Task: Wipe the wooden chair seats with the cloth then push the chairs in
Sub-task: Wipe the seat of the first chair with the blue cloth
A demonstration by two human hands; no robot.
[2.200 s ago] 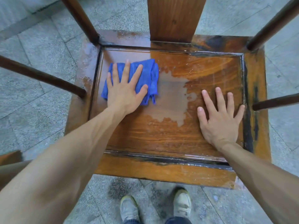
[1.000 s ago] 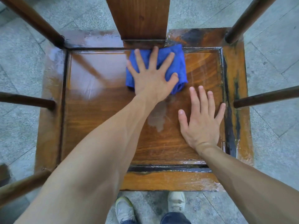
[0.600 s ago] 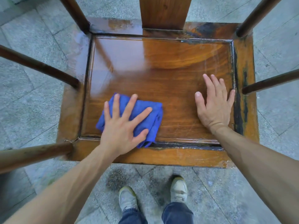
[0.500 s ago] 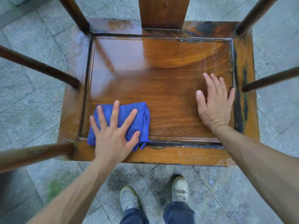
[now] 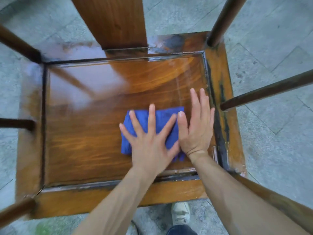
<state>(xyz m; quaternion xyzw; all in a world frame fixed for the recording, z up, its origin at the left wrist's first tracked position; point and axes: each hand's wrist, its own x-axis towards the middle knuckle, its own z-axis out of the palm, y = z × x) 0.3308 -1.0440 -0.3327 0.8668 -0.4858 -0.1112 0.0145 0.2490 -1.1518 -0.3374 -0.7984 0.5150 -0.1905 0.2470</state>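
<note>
wet wooden chair seat [image 5: 81, 136] seen from above, left side blurred, blue cloth [image 5: 157, 119] on seat's right half, left hand [image 5: 149, 141] flat on cloth with fingers spread, right hand [image 5: 196, 126] flat just beside it, fingers together, thumb edge touching cloth, stone floor [image 5: 271, 133]

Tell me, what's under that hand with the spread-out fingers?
A folded blue cloth lies under the left hand, pressed flat on the wooden chair seat. The palm covers the cloth's near part, so anything beneath it cannot be seen.
</note>
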